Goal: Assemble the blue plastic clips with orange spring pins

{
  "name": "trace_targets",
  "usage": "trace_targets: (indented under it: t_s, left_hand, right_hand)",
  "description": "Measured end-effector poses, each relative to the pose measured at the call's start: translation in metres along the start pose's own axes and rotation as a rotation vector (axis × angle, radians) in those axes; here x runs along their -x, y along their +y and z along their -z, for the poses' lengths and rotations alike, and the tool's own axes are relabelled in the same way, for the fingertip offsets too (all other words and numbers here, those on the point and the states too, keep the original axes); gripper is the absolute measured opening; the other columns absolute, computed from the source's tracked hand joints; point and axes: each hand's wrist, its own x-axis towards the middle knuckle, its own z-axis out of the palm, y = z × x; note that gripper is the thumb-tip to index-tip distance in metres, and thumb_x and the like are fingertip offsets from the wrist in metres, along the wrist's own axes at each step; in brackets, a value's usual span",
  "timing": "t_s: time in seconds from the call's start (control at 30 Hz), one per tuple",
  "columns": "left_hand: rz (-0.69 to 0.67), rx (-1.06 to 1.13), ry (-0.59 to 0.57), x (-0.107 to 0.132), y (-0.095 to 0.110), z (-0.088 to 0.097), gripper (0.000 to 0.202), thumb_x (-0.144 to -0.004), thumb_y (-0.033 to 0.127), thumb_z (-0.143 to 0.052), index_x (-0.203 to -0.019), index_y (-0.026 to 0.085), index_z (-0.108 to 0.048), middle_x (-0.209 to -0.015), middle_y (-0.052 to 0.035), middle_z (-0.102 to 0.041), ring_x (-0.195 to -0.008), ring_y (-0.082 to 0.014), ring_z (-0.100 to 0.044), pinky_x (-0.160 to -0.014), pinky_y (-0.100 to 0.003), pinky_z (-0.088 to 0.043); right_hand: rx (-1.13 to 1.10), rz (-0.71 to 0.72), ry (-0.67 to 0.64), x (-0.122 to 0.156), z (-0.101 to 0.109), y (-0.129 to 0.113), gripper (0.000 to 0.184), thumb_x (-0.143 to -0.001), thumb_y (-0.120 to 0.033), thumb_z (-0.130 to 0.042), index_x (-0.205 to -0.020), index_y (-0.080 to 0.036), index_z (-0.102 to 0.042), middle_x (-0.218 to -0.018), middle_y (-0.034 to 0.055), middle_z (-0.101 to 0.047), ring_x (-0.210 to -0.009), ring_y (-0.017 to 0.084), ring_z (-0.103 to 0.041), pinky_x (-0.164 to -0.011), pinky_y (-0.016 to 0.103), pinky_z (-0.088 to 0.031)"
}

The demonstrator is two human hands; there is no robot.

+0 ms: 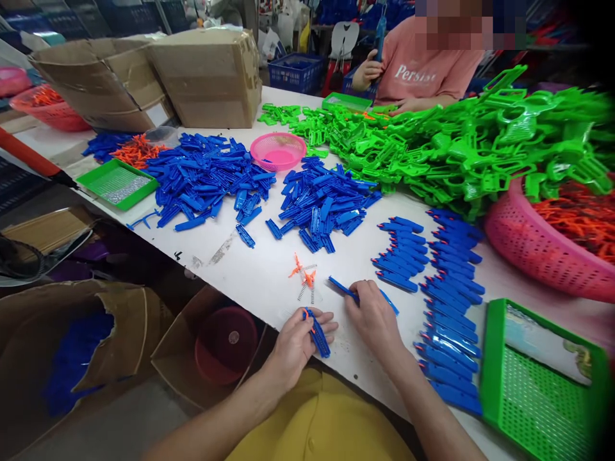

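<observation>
**Bench Inspection: Blue Plastic Part Held in Both Hands' Reach**

Left hand (300, 336) is closed around a blue plastic part (318, 333), fingers curled over its upper end, with a small orange piece showing at the top of the part by the fingertips. Right hand (372, 314) is pinched shut on a second blue strip (342, 288), whose free end lies flat on the white table (269, 275) and points away from the person.

Landmark for location: the held blue plastic part. Just beyond it lie two loose orange clips with small springs (305, 278). To its right, past the right hand, stand ordered rows of blue parts (449, 320), and beyond those a green mesh tray (542, 384). Farther from it, across the table, are two loose heaps of blue parts (321, 205), a pink round basket (277, 150) and a large pile of green frames (480, 141). A second person in a pink shirt (418, 70) sits at the far side; those hands are separate from the worker's.

Handling judgement: the part appears light, rigid moulded plastic with a ribbed face, so slip risk is low. It is narrow; hold is best taken across the long sides near mid-length, leaving the end with the orange piece free. The thin strip looks liable to flex if gripped only at its tip. Springs are small and could roll or jump away.
</observation>
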Motion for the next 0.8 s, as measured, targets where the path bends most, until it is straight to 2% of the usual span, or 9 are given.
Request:
trace_targets:
  t_s: [0.13,0.27,0.37,0.43,0.57,0.7,0.8]
  left_hand:
    - [-0.003,0.020,0.012,0.001,0.001,-0.002,0.021,-0.083,0.028,-0.069,-0.096,0.015,-0.059,-0.116,-0.0173,-0.070,-0.107,-0.0294,-0.069,-0.090,-0.040,-0.050]
    - [0.001,0.016,0.031,0.001,0.001,-0.004,0.020,-0.083,0.025,-0.069,-0.097,0.016,-0.059,-0.114,-0.0156,-0.071,-0.105,-0.0277,-0.069,-0.089,-0.039,-0.050]
    - [0.015,0.003,0.038,0.000,0.001,-0.005,0.018,-0.084,0.023,-0.066,-0.098,0.017,-0.059,-0.114,-0.0149,-0.071,-0.106,-0.0272,-0.069,-0.090,-0.040,-0.051]
    - [0.021,0.011,0.035,0.000,0.000,-0.007,0.017,-0.086,0.024,-0.064,-0.100,0.016,-0.059,-0.114,-0.0154,-0.071,-0.106,-0.0273,-0.069,-0.090,-0.040,-0.051]
    - [0.046,0.093,0.024,-0.004,0.000,-0.013,0.019,-0.093,0.032,-0.056,-0.102,0.015,-0.059,-0.113,-0.0166,-0.071,-0.105,-0.0277,-0.069,-0.094,-0.043,-0.050]
    - [0.058,0.165,0.021,-0.009,0.003,-0.021,0.030,-0.098,0.042,-0.047,-0.101,0.015,-0.060,-0.111,-0.0157,-0.071,-0.105,-0.0270,-0.069,-0.097,-0.044,-0.049]
    - [0.038,0.174,0.018,-0.012,0.002,-0.025,0.034,-0.097,0.046,-0.048,-0.100,0.016,-0.062,-0.106,-0.0131,-0.072,-0.102,-0.0251,-0.069,-0.097,-0.041,-0.050]
  right_hand:
    - [0.127,0.014,0.073,0.030,0.008,0.006,0.017,-0.096,-0.020,-0.042,-0.098,-0.021,-0.059,-0.095,0.0082,-0.061,-0.087,0.021,-0.058,-0.062,0.029,-0.041]
    - [-0.016,0.115,0.012,0.055,0.023,0.013,0.019,-0.098,-0.031,-0.048,-0.108,-0.020,-0.059,-0.101,0.0093,-0.062,-0.094,0.022,-0.061,-0.073,0.032,-0.049]
    - [-0.087,0.155,0.024,0.054,0.027,0.015,0.016,-0.098,-0.031,-0.050,-0.106,-0.021,-0.059,-0.101,0.0094,-0.062,-0.098,0.024,-0.060,-0.082,0.036,-0.050]
    - [-0.065,0.153,0.037,0.045,0.024,0.015,0.015,-0.097,-0.031,-0.050,-0.104,-0.021,-0.059,-0.102,0.0099,-0.063,-0.098,0.025,-0.058,-0.083,0.038,-0.049]
    - [-0.055,0.151,-0.021,0.029,0.014,0.010,0.015,-0.097,-0.029,-0.047,-0.098,-0.020,-0.059,-0.096,0.0097,-0.064,-0.094,0.026,-0.058,-0.080,0.038,-0.048]
    - [-0.241,0.026,0.019,0.034,0.022,-0.003,0.016,-0.096,-0.034,-0.051,-0.099,-0.020,-0.059,-0.091,0.0074,-0.064,-0.086,0.022,-0.061,-0.075,0.034,-0.050]
    - [-0.426,-0.065,0.023,0.047,0.034,-0.019,0.017,-0.094,-0.036,-0.057,-0.101,-0.021,-0.059,-0.091,0.0046,-0.065,-0.077,0.018,-0.062,-0.069,0.031,-0.051]
